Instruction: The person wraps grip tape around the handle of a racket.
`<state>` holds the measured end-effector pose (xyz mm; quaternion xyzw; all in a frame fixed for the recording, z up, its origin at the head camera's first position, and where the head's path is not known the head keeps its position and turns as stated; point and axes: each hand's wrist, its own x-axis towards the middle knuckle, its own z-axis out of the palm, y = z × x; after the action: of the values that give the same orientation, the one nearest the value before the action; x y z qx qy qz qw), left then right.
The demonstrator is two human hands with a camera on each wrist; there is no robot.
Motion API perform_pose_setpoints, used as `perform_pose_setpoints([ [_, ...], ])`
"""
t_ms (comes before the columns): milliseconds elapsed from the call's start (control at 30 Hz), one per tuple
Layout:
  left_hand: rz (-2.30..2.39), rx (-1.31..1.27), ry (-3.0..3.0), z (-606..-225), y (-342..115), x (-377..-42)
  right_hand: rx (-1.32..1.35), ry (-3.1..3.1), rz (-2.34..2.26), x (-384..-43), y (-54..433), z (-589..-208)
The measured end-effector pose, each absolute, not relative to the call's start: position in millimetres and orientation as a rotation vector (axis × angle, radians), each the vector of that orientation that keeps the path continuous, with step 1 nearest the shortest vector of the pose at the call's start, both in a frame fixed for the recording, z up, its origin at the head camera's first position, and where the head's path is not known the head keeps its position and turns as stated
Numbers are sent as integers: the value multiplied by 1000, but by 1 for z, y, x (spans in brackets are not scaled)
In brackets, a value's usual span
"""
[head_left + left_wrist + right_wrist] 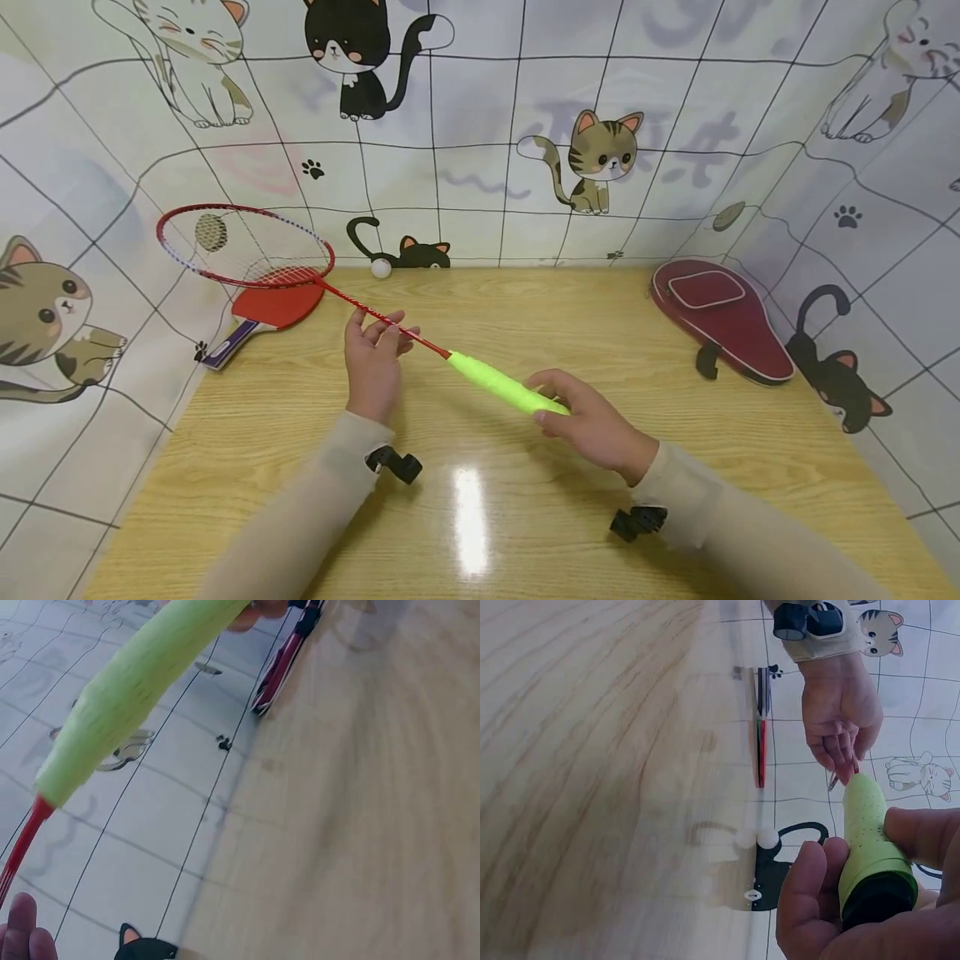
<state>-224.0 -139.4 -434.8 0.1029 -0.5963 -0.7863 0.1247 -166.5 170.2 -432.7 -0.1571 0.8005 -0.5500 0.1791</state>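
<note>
A badminton racket (pixel 498 382), with a red frame and shaft and a bright yellow-green grip, is held above the table by both hands. My left hand (pixel 375 367) pinches the thin red shaft between thumb and fingers. Around the butt end of the grip curl the thumb and fingers of my right hand (pixel 596 421); the dark end cap shows in the right wrist view. The racket head points to the far left and overlaps a red table tennis paddle (pixel 281 305) lying behind it. Only fingertips of the left hand (pixel 21 934) appear in the left wrist view.
On the wooden table (pixel 525 317), a white ball (pixel 381 268) sits at the back against the wall. A maroon paddle case (pixel 720 317) with a dark strap lies at the back right. Walls with cat drawings (pixel 480 167) enclose the back and sides.
</note>
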Motion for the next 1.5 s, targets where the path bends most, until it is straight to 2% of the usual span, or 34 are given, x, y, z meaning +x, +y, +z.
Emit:
perform_pose_setpoints([
  [300,-2218,419,-1606,-417,-178,-240,-559,2415,-1464,-169,190,-429],
  [667,-2101,421,-1524,-422,-222,-246,-563,2504,-1411,-172,221,-435],
  [1000,-2020,454,-1695,-419,-245,-237,-603,2501,-1342,-176,244,-433],
  [1167,-2011,393,-1772,-417,-263,-229,-625,2536,-1258,-182,260,-431],
  [1500,-1910,650,-2005,-425,-299,-224,-691,2600,-1128,-201,294,-429],
])
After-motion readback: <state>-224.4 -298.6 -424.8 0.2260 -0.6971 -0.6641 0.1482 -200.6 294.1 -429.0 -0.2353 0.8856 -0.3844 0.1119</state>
